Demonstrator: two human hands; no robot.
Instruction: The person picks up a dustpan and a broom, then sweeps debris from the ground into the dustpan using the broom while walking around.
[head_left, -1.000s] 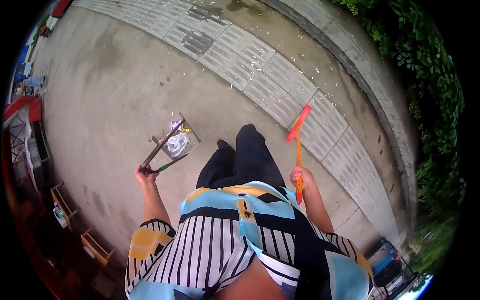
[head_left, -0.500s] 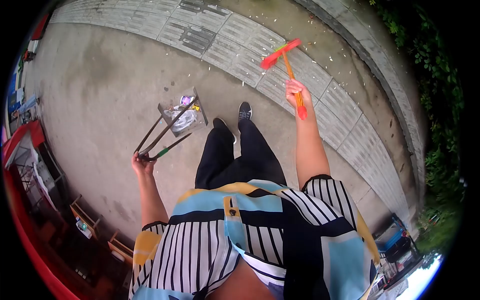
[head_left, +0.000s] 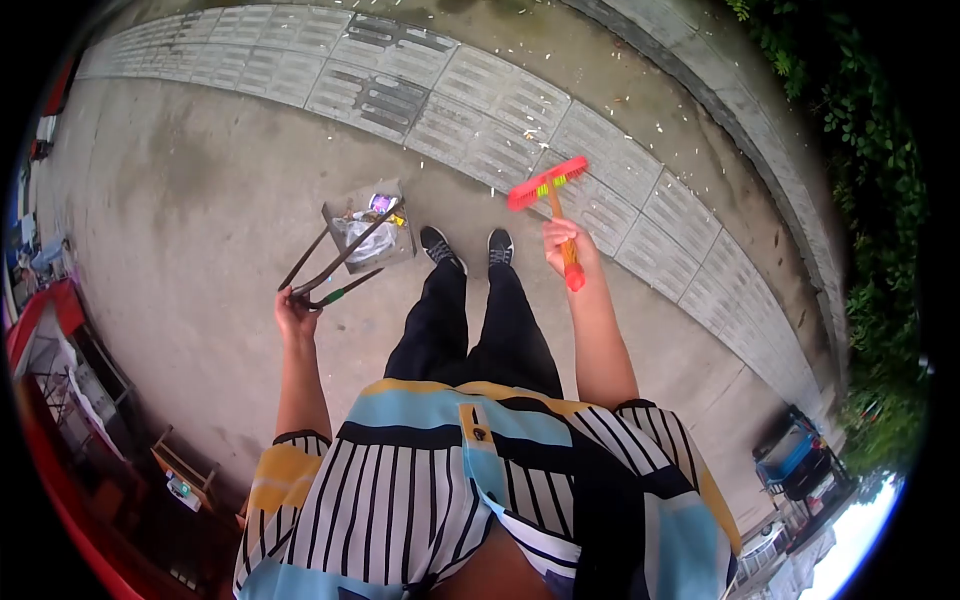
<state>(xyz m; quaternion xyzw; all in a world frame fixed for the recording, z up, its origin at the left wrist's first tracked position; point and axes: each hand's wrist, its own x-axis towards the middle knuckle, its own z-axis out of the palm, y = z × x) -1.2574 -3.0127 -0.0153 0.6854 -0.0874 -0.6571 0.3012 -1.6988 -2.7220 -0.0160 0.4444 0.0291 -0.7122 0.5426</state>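
My left hand (head_left: 297, 315) is closed around the dark bent handle (head_left: 345, 255) of a metal dustpan (head_left: 403, 243). A thin rod with a green grip (head_left: 338, 294) also runs out from this hand; its kind is unclear. In the dustpan lie a crumpled clear plastic bag (head_left: 366, 241), a purple-and-white container (head_left: 381, 204) and other litter. To the right, my right hand (head_left: 567, 243) grips the orange handle of a broom (head_left: 548, 185). Its head is red with yellow-green bristles in the middle and appears over the edge of the grey paving.
Small pale scraps (head_left: 530, 134) are scattered over the patterned paving tiles (head_left: 480, 95) and the strip beyond. A stone kerb (head_left: 745, 125) and green bushes (head_left: 850, 150) border the right. At lower left is a red-edged stall (head_left: 55, 500); a cart (head_left: 795, 455) stands at lower right.
The broom and my right hand have come back toward me, slightly left. My feet now stand side by side near the paving. My left hand still holds the dustpan, having shifted slightly right.
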